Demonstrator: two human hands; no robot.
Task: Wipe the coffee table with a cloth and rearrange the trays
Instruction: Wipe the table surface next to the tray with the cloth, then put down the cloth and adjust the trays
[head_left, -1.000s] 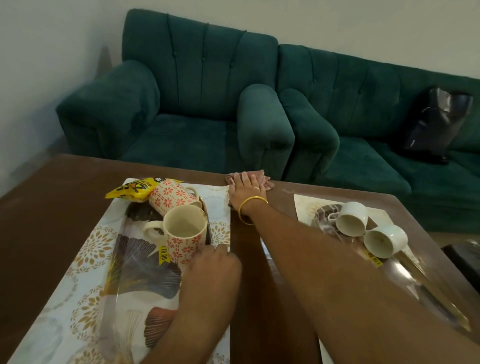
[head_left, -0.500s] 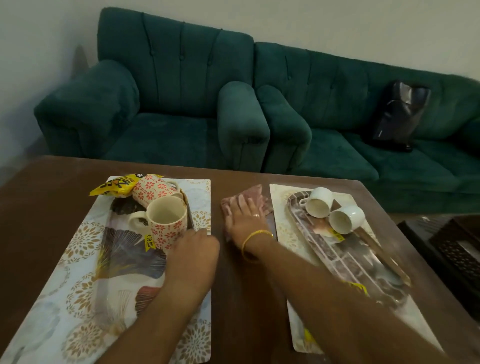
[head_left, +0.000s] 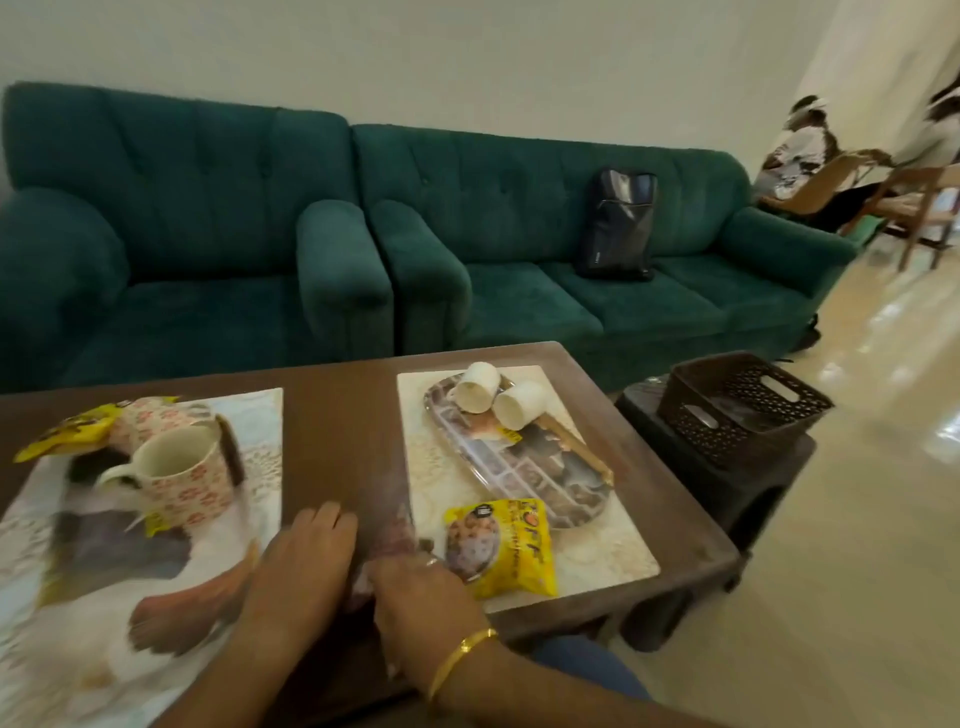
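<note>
Dark letters are showing on the yellow plastic snack packet (head_left: 500, 547) lying near the patterned oblong tray (head_left: 540, 478), too blurred for reading.

left hand (head_left: 298, 566): flat, palm down, fingers spread | right hand (head_left: 421, 597): curled, grip closed, beside left

A: What sits on the worktop (head_left: 337, 415)?
B: Left mat (head_left: 260, 415) at nine o'clock carrying a mug (head_left: 179, 480); right mat (head_left: 597, 551) at three, with a tray (head_left: 524, 467) holding two tipped cups (head_left: 498, 397).
A: And nearer?
B: A snack packet (head_left: 501, 548) at the tray's six o'clock; a sofa (head_left: 519, 234) at twelve, behind.
</note>
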